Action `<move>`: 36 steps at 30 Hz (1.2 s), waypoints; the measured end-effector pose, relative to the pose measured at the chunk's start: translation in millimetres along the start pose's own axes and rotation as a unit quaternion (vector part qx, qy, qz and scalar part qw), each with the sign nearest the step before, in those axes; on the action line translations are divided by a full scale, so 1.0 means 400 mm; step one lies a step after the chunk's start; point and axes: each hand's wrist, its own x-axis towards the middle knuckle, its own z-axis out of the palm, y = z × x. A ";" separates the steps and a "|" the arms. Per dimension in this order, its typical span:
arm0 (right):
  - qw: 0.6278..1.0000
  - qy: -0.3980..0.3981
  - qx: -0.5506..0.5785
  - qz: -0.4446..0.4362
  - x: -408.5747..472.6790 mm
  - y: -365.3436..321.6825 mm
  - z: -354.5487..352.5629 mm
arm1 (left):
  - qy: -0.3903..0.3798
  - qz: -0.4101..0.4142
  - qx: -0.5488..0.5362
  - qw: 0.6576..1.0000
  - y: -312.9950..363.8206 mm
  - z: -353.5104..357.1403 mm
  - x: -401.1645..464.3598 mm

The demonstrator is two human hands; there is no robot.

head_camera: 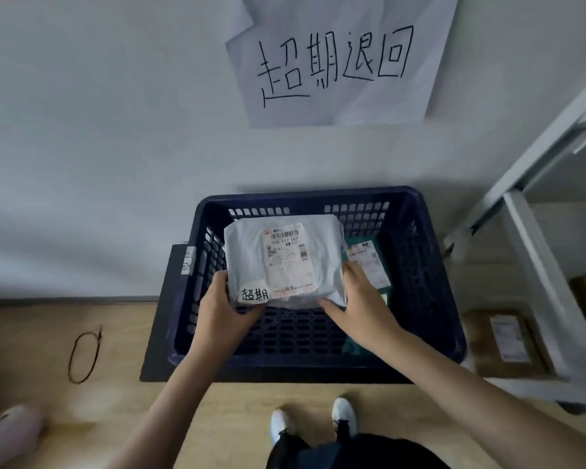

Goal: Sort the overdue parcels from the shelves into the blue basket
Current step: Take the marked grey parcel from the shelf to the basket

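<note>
Hands [229, 308] gripping parcel [281, 262] (label up)

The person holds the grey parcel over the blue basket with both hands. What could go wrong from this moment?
1. The grey parcel is held only at its near corners by the left hand and right hand; the soft bag might sag or slip.
2. Dropped here, it could cover the green parcel and its label in the blue basket.
3. The small handwritten tag sits by the left fingers and may rub off.
</note>
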 end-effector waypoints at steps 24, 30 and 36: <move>0.980 -0.143 -0.036 0.132 0.287 0.222 0.319 | -0.098 -0.126 0.073 0.985 -0.321 0.152 0.304; 0.974 -0.154 -0.068 0.155 0.299 0.214 0.371 | -0.140 -0.130 0.151 0.970 -0.362 0.184 0.328; 0.966 -0.154 -0.158 0.136 0.299 0.195 0.351 | -0.149 -0.106 0.187 0.965 -0.342 0.174 0.318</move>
